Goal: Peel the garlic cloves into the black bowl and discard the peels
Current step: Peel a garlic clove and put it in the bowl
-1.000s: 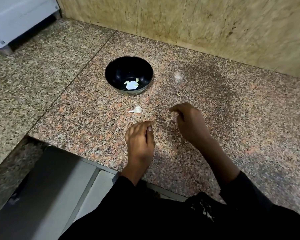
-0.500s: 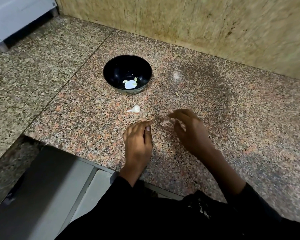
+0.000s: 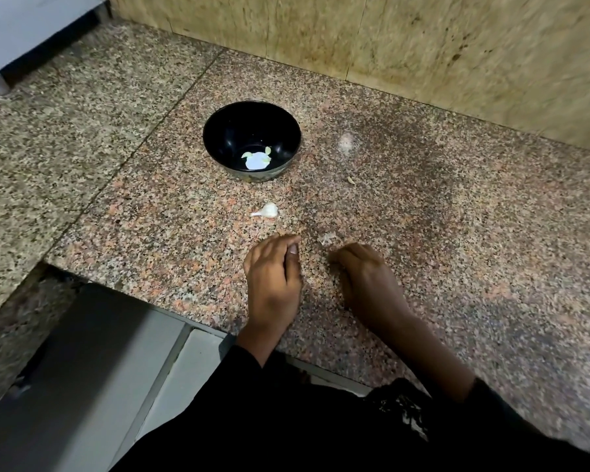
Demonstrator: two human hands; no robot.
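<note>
The black bowl (image 3: 218,137) stands on the granite counter and holds peeled pale garlic cloves (image 3: 257,160) at its bottom. One unpeeled white garlic clove (image 3: 268,211) lies on the counter just in front of the bowl. My left hand (image 3: 273,277) rests knuckles-up below that clove, fingers curled and thumb against the forefinger. My right hand (image 3: 365,281) lies beside it with its fingers curled down onto the counter. A thin scrap of peel (image 3: 327,238) lies just beyond its fingertips. Whatever sits under either hand is hidden.
Another small peel scrap (image 3: 350,180) lies right of the bowl. The tiled wall (image 3: 423,46) closes the back. A white appliance (image 3: 21,25) stands at the far left. The counter's front edge (image 3: 133,294) drops to a grey surface below.
My right hand has drawn back toward me across the counter, leaving a peel scrap beyond its fingertips. My left hand has stayed put.
</note>
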